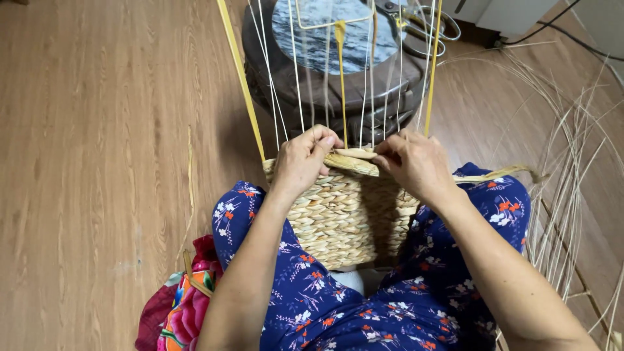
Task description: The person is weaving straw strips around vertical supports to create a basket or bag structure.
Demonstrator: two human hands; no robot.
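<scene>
Basket (348, 218) wall woven up to rim level; bare stakes (296, 71) remain above. Left hand (302, 159) and right hand (413, 162) fingers pinch the strand (354, 156).

Even, soft indoor light, moderately bright. Faint glare on wooden floor (97, 130), upper left of frame. Soft shadow left of woven basket (348, 214) and under stool (338, 71), top centre. Focus sharp at centre; slight wide-angle stretch at edges; thin strands at right slightly blurred.
</scene>
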